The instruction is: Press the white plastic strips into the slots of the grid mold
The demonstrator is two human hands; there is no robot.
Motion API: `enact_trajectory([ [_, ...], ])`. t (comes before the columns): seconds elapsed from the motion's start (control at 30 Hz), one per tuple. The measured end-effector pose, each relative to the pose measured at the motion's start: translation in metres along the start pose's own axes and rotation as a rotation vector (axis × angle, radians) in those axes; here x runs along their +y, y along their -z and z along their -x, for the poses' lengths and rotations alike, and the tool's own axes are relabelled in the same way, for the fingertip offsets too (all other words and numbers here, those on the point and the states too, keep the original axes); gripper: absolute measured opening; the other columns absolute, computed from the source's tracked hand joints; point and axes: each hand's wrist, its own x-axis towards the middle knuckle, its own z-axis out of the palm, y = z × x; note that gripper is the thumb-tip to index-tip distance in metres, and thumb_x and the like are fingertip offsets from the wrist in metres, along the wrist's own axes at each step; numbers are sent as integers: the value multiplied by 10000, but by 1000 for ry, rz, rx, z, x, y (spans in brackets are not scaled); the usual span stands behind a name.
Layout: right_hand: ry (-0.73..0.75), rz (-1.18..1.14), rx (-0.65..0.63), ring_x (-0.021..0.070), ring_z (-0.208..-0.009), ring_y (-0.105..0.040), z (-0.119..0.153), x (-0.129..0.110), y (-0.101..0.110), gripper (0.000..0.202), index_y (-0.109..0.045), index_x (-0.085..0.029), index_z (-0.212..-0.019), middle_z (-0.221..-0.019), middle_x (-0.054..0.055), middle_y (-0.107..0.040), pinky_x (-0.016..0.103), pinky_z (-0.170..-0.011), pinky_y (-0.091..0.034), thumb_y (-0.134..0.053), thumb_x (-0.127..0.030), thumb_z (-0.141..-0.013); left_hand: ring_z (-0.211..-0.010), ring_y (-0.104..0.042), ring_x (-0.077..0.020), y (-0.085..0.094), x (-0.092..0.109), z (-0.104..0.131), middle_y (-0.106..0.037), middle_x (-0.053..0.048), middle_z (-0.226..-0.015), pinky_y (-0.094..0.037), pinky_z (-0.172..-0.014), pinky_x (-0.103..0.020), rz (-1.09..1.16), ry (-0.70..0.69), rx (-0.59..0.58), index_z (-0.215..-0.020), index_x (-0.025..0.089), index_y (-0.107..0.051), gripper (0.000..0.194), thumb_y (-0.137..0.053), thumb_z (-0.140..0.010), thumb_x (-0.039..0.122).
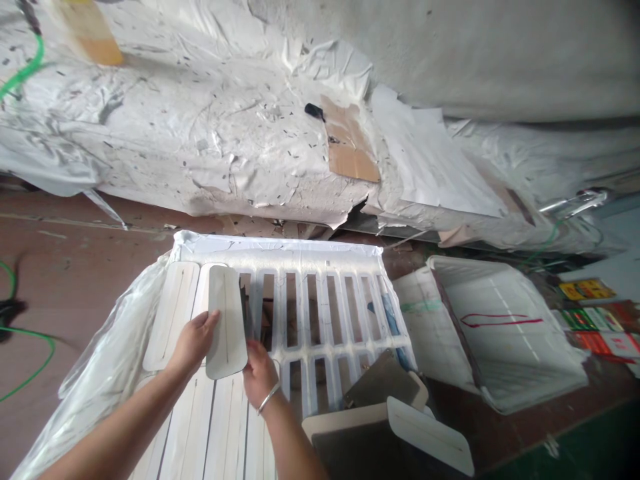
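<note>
A flat off-white panel with rounded corners and a thin line down its middle is held over the left part of a slotted white rack. My left hand grips its left edge, thumb on the face. My right hand, with a bracelet at the wrist, holds its lower right edge; some of its fingers are hidden behind the panel. Similar pale panels lie side by side on the rack's left half. Another such panel lies tilted on a dark grey piece at the lower right.
White sheeting covers a long bench behind the rack, with a cardboard piece on it. A large white bin stands at the right. A container of yellow liquid is at the back left. A green hose lies on the left floor.
</note>
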Motion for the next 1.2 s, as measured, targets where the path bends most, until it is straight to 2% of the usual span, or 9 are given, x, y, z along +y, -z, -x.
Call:
enact_trajectory([
  [0.1,-354,-210,-19,178,-870,-680,-26,13,14,435,-680,-146,-1141,-1016,95,-692,347,-800,-586,-416,-148,-795,-692,-601,-218,-21,-2,-20,-639,-57,-710,-431,-610,-299,-2,-53,-54,-763,194,-553,478,-409,-803,648],
  [0.17,-438,-216,-33,141,-726,-667,-44,21,18,444,-611,-148,-1229,-949,80,-693,287,-647,-580,-342,-242,-889,-679,-579,-204,-32,-4,-32,-616,-40,-690,-423,-622,-296,-7,-80,-76,-739,201,-524,472,-406,-805,653],
  [0.23,-485,-169,-44,118,-641,-623,-61,25,16,418,-617,-152,-1184,-877,60,-677,249,-580,-543,-353,-366,-940,-683,-566,-190,-38,-8,-41,-597,-25,-680,-416,-632,-287,-18,-101,-100,-723,205,-497,473,-399,-808,660],
  [0.33,-507,-6,-51,95,-550,-521,-83,26,9,343,-666,-152,-933,-720,8,-610,215,-521,-465,-544,-468,-882,-668,-538,-178,-39,-15,-47,-544,-14,-638,-386,-615,-279,-87,-94,-103,-674,206,-448,446,-392,-828,621],
  [0.47,-502,255,-79,97,-555,-488,-102,25,1,323,-636,-172,-682,-604,-23,-546,212,-542,-413,-693,-470,-794,-571,-528,-168,-29,-18,-52,-519,-22,-611,-369,-552,-279,-236,-39,-160,-689,199,-455,344,-364,-883,467],
  [0.67,-546,506,-181,163,-724,-667,-113,16,-1,204,-706,-197,-750,-728,45,-695,234,-625,-476,-669,-384,-823,-475,-582,-185,-10,-5,-57,-591,-54,-560,-417,-487,-270,-393,56,-327,-678,182,-483,308,-416,-882,403],
  [0.87,-577,644,-248,275,-942,-708,-120,-2,1,193,-732,-144,-787,-888,167,-745,314,-762,-518,-632,-302,-834,-470,-575,-159,-6,6,-63,-614,-41,-521,-437,-561,-267,-471,40,-373,-603,175,-507,390,-429,-903,414],
  [1.03,-644,572,-279,215,-693,-720,-125,1,3,202,-714,-156,-818,-761,125,-736,264,-597,-525,-603,-322,-848,-444,-547,-148,-5,7,-72,-581,-37,-471,-423,-572,-269,-483,26,-394,-537,176,-497,433,-449,-907,397],
  [1.2,-697,437,-286,140,-432,-594,-122,9,5,240,-657,-165,-779,-647,60,-674,231,-413,-464,-545,-351,-882,-470,-586,-151,-4,-2,-79,-612,-34,-523,-461,-566,-263,-405,48,-437,-581,167,-530,396,-479,-896,402],
])
